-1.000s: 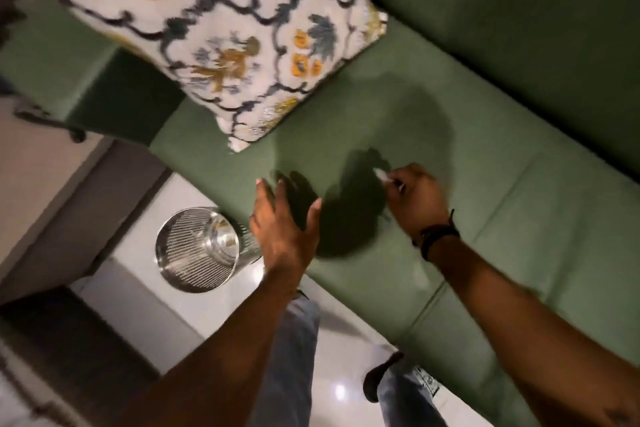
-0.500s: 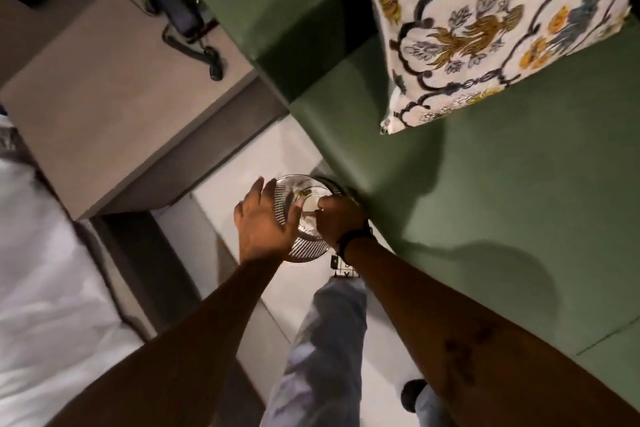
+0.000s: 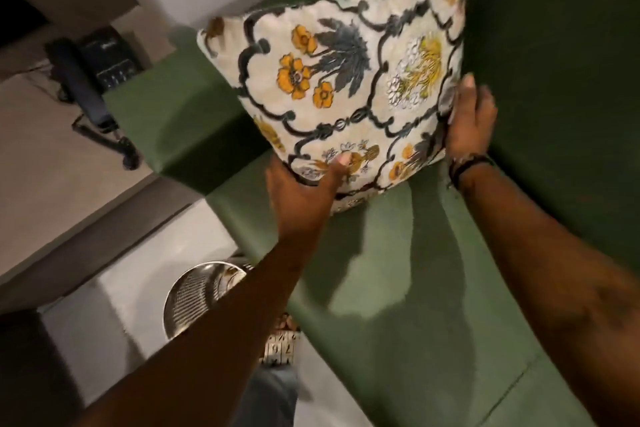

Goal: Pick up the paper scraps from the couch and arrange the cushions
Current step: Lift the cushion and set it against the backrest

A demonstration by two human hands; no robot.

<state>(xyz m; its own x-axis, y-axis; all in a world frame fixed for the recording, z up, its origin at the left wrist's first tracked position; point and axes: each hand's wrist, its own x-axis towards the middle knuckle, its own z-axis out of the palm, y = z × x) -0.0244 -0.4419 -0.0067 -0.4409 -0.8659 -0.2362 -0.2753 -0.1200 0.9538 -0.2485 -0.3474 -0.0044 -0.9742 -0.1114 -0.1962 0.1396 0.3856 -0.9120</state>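
Both my hands gone from bin (image 3: 204, 302) since half second back, now on cushion (image 3: 346, 90). Left hand (image 3: 304, 184) clamps bottom corner at 6 o'clock, right hand (image 3: 467, 121) edge at 3 o'clock. Cushion upright on couch (image 3: 398, 288) against backrest (soft, light, grip corners).

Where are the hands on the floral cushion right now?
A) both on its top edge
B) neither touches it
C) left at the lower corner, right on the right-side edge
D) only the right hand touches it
C: the left hand grips the lower corner of the floral cushion, while the right hand clasps its right-side edge by the couch backrest.
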